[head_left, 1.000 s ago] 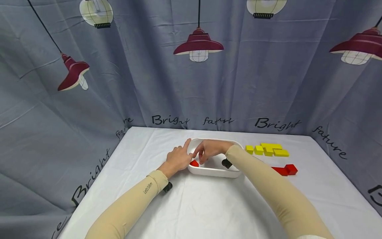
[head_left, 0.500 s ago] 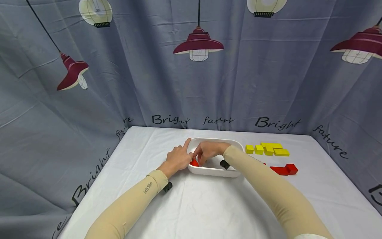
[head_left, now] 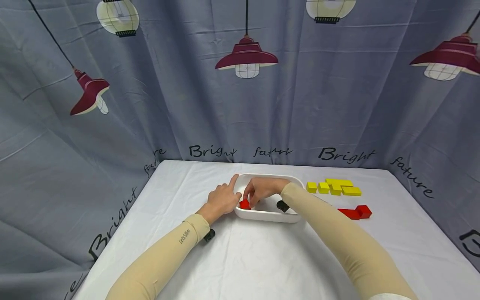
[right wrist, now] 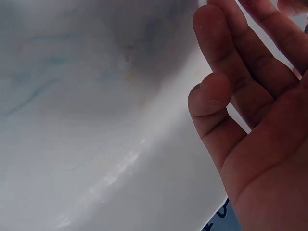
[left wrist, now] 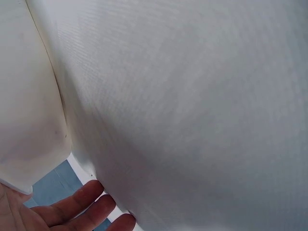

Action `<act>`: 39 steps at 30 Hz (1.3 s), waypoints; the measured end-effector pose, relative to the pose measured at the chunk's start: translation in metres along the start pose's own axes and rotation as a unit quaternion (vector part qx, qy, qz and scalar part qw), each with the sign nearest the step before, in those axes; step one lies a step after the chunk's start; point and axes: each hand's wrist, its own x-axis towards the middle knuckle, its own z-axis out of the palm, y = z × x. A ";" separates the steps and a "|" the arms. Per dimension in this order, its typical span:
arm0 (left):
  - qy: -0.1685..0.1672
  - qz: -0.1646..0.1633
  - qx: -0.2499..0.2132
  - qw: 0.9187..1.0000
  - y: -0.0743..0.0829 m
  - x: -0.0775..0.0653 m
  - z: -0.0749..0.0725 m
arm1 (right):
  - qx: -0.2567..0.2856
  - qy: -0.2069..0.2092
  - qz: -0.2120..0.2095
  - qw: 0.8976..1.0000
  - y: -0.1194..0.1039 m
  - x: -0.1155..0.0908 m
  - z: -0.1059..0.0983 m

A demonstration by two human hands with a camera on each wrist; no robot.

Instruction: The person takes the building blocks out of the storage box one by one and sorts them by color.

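Note:
A white oblong tray (head_left: 268,217) stands on the table. My left hand (head_left: 221,199) holds its left end, with the thumb over the rim and the index finger stretched along it. In the left wrist view, the other left fingers (left wrist: 89,192) reach down beside the tray's outer wall. My right hand (head_left: 262,188) dips into the tray from the right, its fingertips pinching a red block (head_left: 244,204) near the left end. The right wrist view shows curled right fingers (right wrist: 211,33) above the white surface; the block is outside that view.
Several yellow blocks (head_left: 339,182) lie at the back right, beyond the tray. More red blocks (head_left: 363,211) lie nearer on the right, partly behind the right sleeve (head_left: 333,233). A grey curtain (head_left: 180,104) hangs behind the white-covered table (head_left: 240,258).
My right fingers have closed in on the red block in the tray, and the block has turned slightly. The left hand stays at the tray's left end.

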 end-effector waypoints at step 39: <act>0.003 0.011 -0.010 1.000 -0.001 -0.003 0.000 | 0.035 0.135 0.044 0.989 0.036 -0.138 -0.033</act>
